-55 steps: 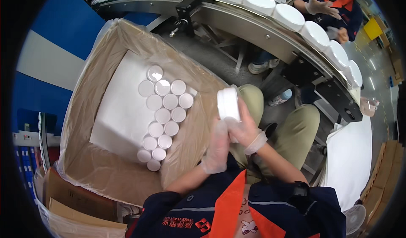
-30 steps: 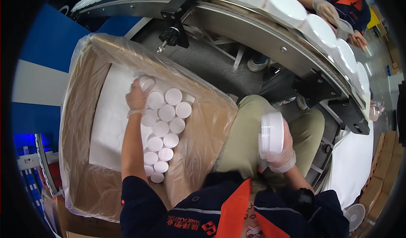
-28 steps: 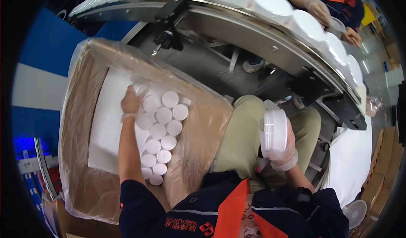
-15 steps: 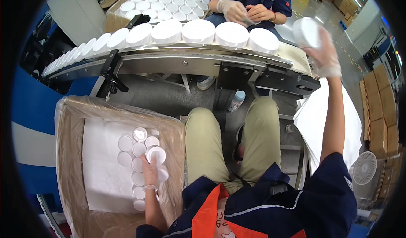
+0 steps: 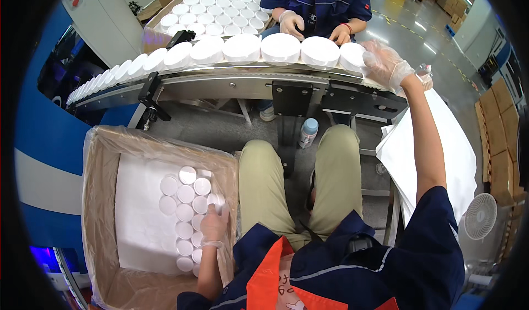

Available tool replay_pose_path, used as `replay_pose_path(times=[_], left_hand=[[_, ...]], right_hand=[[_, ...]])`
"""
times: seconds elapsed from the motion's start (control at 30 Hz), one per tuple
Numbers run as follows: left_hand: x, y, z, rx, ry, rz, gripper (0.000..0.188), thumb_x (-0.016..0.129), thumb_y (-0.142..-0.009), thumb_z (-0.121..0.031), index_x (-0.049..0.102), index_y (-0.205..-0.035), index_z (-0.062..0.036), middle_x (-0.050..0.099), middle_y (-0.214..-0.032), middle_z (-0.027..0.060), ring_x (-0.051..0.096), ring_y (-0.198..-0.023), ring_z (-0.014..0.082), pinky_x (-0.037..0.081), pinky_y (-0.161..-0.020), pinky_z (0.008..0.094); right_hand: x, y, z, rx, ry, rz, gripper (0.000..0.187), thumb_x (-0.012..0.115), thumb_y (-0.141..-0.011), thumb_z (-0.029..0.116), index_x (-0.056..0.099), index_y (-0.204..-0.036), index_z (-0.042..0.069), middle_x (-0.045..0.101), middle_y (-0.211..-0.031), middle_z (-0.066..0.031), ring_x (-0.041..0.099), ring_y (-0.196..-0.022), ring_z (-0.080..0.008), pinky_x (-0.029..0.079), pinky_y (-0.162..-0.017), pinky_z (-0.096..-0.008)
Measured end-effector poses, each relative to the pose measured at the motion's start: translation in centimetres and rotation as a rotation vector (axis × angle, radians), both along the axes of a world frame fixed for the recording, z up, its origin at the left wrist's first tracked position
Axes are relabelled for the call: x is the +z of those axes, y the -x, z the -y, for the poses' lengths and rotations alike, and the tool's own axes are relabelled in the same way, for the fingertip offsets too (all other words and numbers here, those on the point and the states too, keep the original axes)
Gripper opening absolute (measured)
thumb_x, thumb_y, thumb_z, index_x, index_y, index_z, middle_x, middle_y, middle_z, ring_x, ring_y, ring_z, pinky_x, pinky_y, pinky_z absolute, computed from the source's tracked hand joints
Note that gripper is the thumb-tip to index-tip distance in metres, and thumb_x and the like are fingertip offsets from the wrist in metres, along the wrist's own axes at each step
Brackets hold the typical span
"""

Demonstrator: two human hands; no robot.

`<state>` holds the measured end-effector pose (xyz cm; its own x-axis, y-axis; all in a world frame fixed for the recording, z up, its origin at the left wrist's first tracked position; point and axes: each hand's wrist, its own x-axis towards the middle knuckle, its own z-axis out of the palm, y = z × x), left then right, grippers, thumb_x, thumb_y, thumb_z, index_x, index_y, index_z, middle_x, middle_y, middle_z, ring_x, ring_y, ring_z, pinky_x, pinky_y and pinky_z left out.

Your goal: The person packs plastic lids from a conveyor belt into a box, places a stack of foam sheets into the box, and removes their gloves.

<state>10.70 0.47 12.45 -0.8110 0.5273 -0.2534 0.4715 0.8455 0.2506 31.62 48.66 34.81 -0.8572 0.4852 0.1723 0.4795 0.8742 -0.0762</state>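
My left hand (image 5: 213, 227), in a clear glove, is inside the plastic-lined carton (image 5: 102, 200) at lower left. Its fingers grip the near edge of a round white jar (image 5: 216, 200) at the right side of several others lying in staggered rows. At the right end of the conveyor (image 5: 204, 88), my gloved right hand (image 5: 388, 66) has its fingers against the last white jar (image 5: 351, 56) of the line. Its palm side is partly hidden. Several more jars (image 5: 281, 48) curve away to the left along the belt.
Across the conveyor sits a co-worker (image 5: 314, 7) with both hands near the belt. A second carton of white jars (image 5: 206, 9) stands behind it. White sheets (image 5: 435, 144) lie at my right, near a small fan (image 5: 478, 218). A bottle (image 5: 308, 132) stands on the floor.
My right hand has come down and left to the belt's end; the jar it held up is no longer seen raised. My left hand has shifted slightly right and nearer with its jar.
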Motion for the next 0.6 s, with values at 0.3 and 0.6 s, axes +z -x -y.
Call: replay_pose_path(times=[0.3,0.6], left_hand=[[4.6,0.4,0.4,0.188,-0.337,0.725,0.040,0.055,-0.082,-0.035,0.052,-0.099,0.0006,0.057,-0.091,0.0071,0.053,-0.080,0.0139,0.042,-0.071,0.0267],[6.7,-3.1,-4.0,0.168,-1.072,0.587,0.040,0.031,-0.095,-0.027,0.040,-0.121,0.0020,0.047,-0.114,0.0110,0.045,-0.103,0.0184,0.036,-0.091,0.0297]], right_hand=[[-1.0,0.6,7.6,-0.269,-0.058,-1.259,0.042,0.026,-0.094,0.028,0.050,-0.114,-0.001,0.054,-0.107,-0.0161,0.054,-0.095,-0.0261,0.041,-0.084,-0.0335],[-14.1,12.1,30.5,0.285,1.228,-0.615,0.080,0.062,-0.074,0.028,0.017,-0.133,-0.004,0.031,-0.132,-0.0216,0.035,-0.121,-0.0293,0.029,-0.100,-0.0352]])
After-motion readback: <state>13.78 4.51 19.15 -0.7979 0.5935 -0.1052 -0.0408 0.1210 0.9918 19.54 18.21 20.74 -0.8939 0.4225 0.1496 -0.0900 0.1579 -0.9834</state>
